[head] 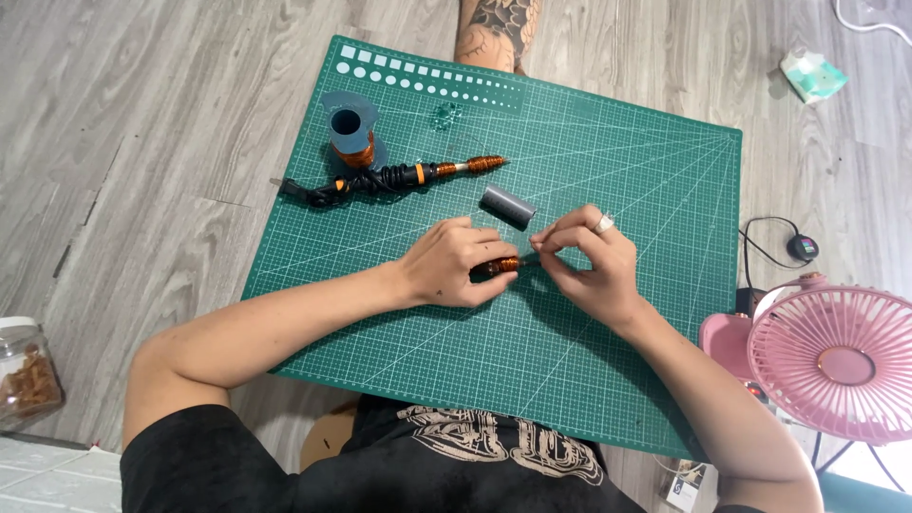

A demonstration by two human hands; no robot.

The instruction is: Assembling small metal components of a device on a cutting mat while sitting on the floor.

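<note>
Head view: a small copper-wound coil (pixel 496 267) is gripped by the closed fingers of the left hand (pixel 454 262). Its tip is pinched by the right hand (pixel 587 256). A grey cylinder (pixel 507 206) is seen just beyond the fingertips, on the green cutting mat (pixel 608 161).

**Two hands on a copper-wound piece over a green cutting mat**

The left hand (pixel 454 263) grips a small copper-wound piece (pixel 497 267) on the green cutting mat (pixel 608 370), while the right hand (pixel 589 261), wearing a ring, pinches its tip. A grey cylinder (pixel 507 206) lies just beyond the fingers. Farther back lie a black-and-orange tool (pixel 394 179) and a copper wire spool (pixel 350 136). A pink fan (pixel 836 359) stands beside the mat.
</note>
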